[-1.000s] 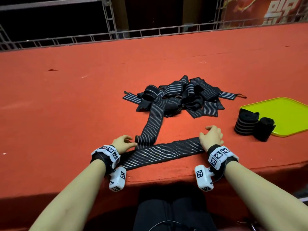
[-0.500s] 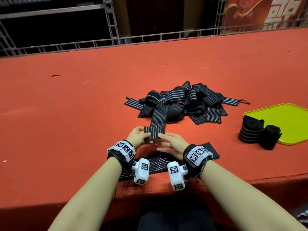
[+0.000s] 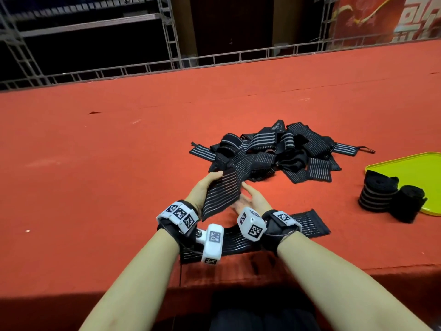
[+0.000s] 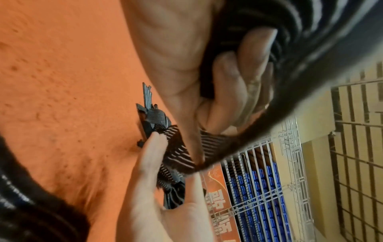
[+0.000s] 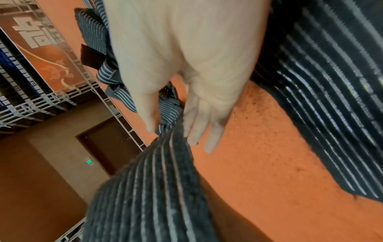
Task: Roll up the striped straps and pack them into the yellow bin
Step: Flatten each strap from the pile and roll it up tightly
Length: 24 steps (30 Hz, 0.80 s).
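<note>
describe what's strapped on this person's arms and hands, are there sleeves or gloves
No sleeves or gloves: forearms and both hands are bare. Each wrist wears a black band with white blocks printed with black-and-white square markers. A white marked camera block juts from each band.

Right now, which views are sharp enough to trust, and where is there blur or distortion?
Head view: mostly sharp, evenly lit, the railing bowed by the wide lens, the strap in the left hand slightly smeared. Left wrist view: strap and fingers up close, soft. Right wrist view: right hand and strap blurred; the table grainy.
</note>
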### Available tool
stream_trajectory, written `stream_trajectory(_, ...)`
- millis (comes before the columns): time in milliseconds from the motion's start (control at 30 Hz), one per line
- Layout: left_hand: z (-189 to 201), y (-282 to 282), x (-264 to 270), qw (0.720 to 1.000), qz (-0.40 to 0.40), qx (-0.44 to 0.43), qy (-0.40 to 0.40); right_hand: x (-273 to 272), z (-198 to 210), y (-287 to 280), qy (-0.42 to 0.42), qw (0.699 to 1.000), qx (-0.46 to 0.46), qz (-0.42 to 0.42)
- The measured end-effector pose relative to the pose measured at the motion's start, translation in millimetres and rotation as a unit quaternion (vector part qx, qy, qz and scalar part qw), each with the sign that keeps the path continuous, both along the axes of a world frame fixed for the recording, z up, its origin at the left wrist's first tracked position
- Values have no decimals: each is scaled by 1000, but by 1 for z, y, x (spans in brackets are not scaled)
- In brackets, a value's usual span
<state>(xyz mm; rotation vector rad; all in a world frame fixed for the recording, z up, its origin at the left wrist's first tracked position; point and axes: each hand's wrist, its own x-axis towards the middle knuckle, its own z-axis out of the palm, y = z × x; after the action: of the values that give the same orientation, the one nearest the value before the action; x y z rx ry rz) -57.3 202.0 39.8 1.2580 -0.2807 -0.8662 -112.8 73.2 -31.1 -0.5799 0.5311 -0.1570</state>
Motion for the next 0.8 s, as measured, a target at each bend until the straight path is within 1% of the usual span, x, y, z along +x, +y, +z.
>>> stream_trajectory(33,2,3,0,1000,-3,-9,5,6,-6,-4,-7,1000,13,5)
stream_trajectory(100,2,8,4,1000,-2,-26,17,2,6,-1,-7,1000,14,12)
stream_trajectory(133,2,11,6,999,-4,-34,24,-1,10,-1,-26,999,3,21)
stream_trajectory(200,5,15,9,998,13,-52,30,-3,19,-1,-30,999,-44,6)
stream_trajectory(267,4,17,13,996,68,-52,17,-5,24,-1,-9,997,-83,0)
stream_trajectory(333,-4,22,25,989,141,-27,-20,-7,25,-6,30,993,-117,-18)
stream_trajectory(367,-10,25,32,984,171,-12,-41,-7,22,-10,50,992,-112,-20)
stream_trajectory(433,-23,31,42,977,197,26,-77,-11,21,-11,74,992,-97,-41)
stream_trajectory(467,-29,34,43,975,198,49,-92,-9,14,-14,90,989,-111,-45)
stream_trajectory(500,-34,35,41,973,188,78,-108,-4,6,-16,101,989,-102,-48)
stream_trajectory(533,-40,36,39,972,172,105,-119,-10,16,-8,94,990,-93,-43)
stream_trajectory(600,-47,29,31,970,123,145,-151,-11,22,0,86,993,-75,-42)
stream_trajectory(633,-48,23,26,966,99,164,-173,-9,22,3,81,993,-77,-34)
stream_trajectory(700,-43,10,18,955,77,197,-206,-7,23,11,67,995,-77,-16)
stream_trajectory(733,-41,5,16,955,74,202,-205,-7,22,14,73,994,-86,-9)
stream_trajectory(800,-38,-2,11,963,54,186,-186,-6,20,19,76,992,-100,-2)
